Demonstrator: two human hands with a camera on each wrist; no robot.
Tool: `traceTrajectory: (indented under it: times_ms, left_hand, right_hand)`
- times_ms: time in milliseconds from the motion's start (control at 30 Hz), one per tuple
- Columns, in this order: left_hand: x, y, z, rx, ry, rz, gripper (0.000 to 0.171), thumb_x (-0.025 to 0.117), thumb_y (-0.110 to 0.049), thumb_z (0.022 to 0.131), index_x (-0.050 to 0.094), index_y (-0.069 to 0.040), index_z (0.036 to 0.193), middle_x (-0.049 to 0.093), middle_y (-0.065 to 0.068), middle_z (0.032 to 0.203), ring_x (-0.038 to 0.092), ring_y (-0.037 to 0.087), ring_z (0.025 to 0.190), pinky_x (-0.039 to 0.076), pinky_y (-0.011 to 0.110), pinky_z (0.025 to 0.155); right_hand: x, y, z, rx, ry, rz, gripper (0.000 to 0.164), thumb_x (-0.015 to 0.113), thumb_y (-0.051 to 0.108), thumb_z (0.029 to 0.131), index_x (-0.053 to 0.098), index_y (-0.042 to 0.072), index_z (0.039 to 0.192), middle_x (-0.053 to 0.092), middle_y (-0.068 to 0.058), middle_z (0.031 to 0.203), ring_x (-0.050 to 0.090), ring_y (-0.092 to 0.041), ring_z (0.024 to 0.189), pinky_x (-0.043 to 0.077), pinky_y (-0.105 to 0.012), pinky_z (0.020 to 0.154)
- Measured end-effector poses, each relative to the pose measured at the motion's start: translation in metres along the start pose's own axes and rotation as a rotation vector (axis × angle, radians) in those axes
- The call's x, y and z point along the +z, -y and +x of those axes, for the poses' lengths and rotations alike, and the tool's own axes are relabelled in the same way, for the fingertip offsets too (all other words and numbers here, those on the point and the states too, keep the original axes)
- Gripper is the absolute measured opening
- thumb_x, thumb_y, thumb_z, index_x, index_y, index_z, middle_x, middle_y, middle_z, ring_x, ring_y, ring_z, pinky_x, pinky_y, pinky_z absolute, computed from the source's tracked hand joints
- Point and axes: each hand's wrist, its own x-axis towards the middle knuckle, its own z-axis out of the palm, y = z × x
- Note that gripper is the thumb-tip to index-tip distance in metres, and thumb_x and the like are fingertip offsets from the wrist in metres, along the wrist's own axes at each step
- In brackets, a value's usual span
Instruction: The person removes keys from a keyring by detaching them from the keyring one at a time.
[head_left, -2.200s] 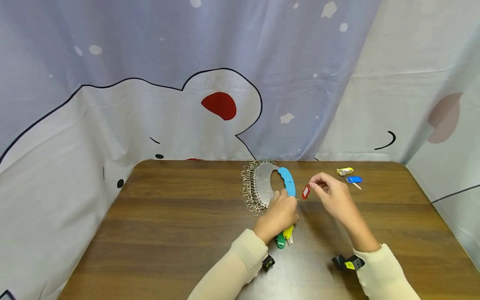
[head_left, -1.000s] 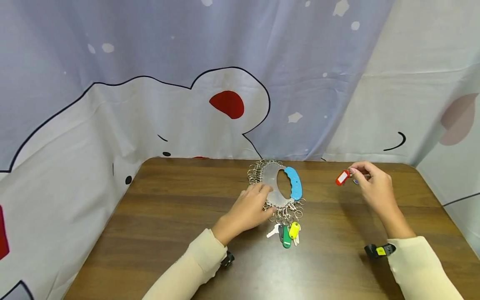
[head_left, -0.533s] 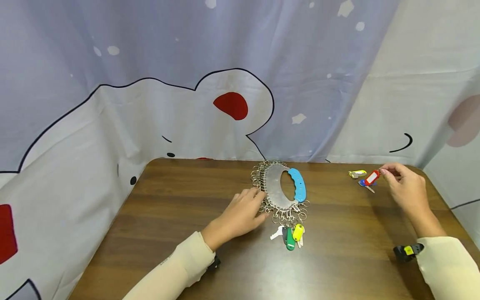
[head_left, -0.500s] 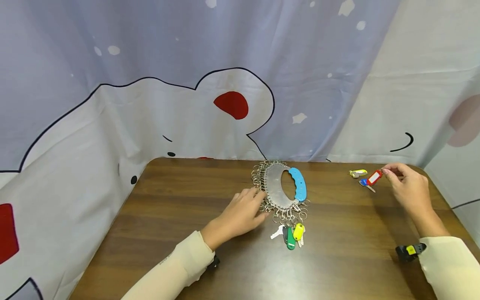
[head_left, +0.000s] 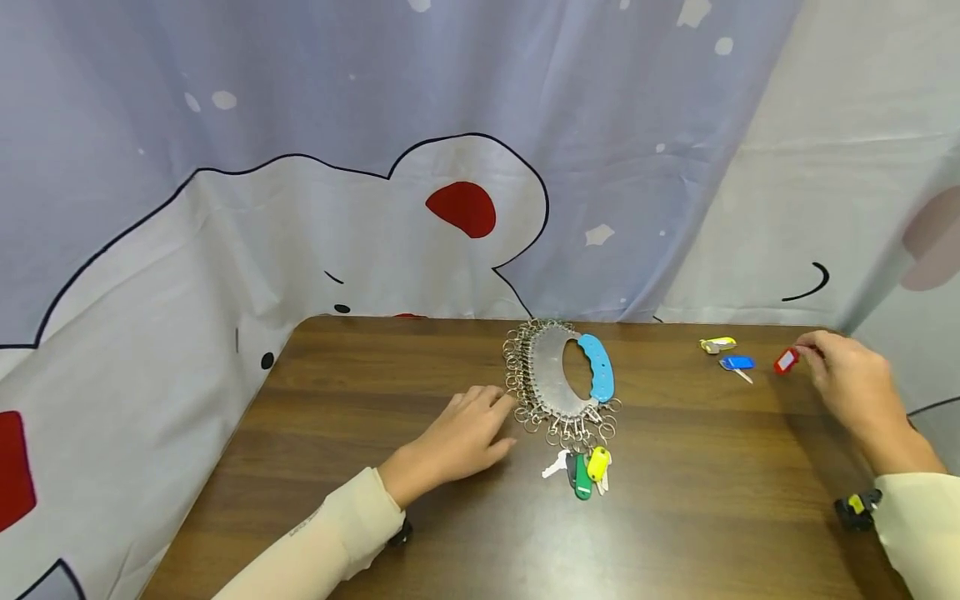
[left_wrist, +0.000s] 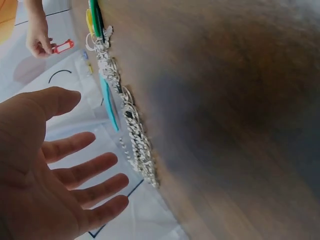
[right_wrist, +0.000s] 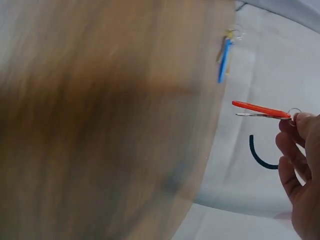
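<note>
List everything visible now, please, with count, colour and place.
Table: one, brown, in the foreground
Curtain: one, grey-blue and white, behind
Key holder: one, silver, blue handle, back middle
Rings: many, silver, around the holder's edge
Green key tag: one, green, holder's near side
Dark key tag: one, blackish, beside green
Yellow key tags: two, yellow, beside green and back right
Blue key tag: one, blue, back right
Red key tag: one, red, in right hand
Keys: several, silver, with the tags
Left hand: one, bare, beside the holder
Right hand: one, bare, pinching red tag
Sleeves: two, cream, on the arms
Wrist cameras: two, black, at the wrists
</note>
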Motion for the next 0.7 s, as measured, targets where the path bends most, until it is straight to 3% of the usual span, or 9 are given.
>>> traceTrajectory:
  times_ms: [133,300,467,700]
  left_hand:
    - [0.002,0.001,-0.003,0.010,0.039,-0.008,0.048,0.064,-0.037,0.089,0.056,-0.008,0.127,0.058,0.013,0.127,0.052,0.031,0.118,0.047,0.050,0.095]
    - [0.004,0.000,-0.005,0.035,0.071,-0.027,0.049,0.063,-0.039,0.089,0.055,-0.010,0.128,0.056,0.011,0.128,0.050,0.030,0.119,0.047,0.049,0.095]
    - [0.006,0.002,-0.005,0.090,0.025,-0.041,0.052,0.065,-0.039,0.088,0.053,-0.009,0.129,0.056,0.013,0.130,0.048,0.030,0.123,0.046,0.049,0.099]
    - [0.012,0.004,-0.001,0.228,-0.053,-0.020,0.061,0.064,-0.041,0.089,0.050,-0.005,0.136,0.049,0.016,0.143,0.042,0.033,0.134,0.039,0.051,0.108]
  right_hand:
    - [0.006,0.006,-0.001,-0.111,0.078,-0.044,0.011,0.069,0.000,0.082,0.063,0.004,0.090,0.068,-0.016,0.082,0.059,-0.038,0.080,0.045,-0.057,0.067]
    - [0.016,0.017,0.001,-0.241,0.065,-0.060,0.013,0.070,0.000,0.078,0.061,0.005,0.085,0.065,-0.012,0.076,0.058,-0.035,0.073,0.046,-0.053,0.061]
    - [0.024,0.024,0.005,-0.354,0.069,-0.091,0.019,0.072,0.003,0.074,0.054,0.007,0.078,0.058,-0.008,0.071,0.053,-0.035,0.065,0.043,-0.050,0.050]
    - [0.033,0.029,0.007,-0.400,0.184,-0.101,0.019,0.077,0.009,0.071,0.060,0.013,0.077,0.047,-0.002,0.071,0.048,-0.029,0.064,0.040,-0.045,0.050]
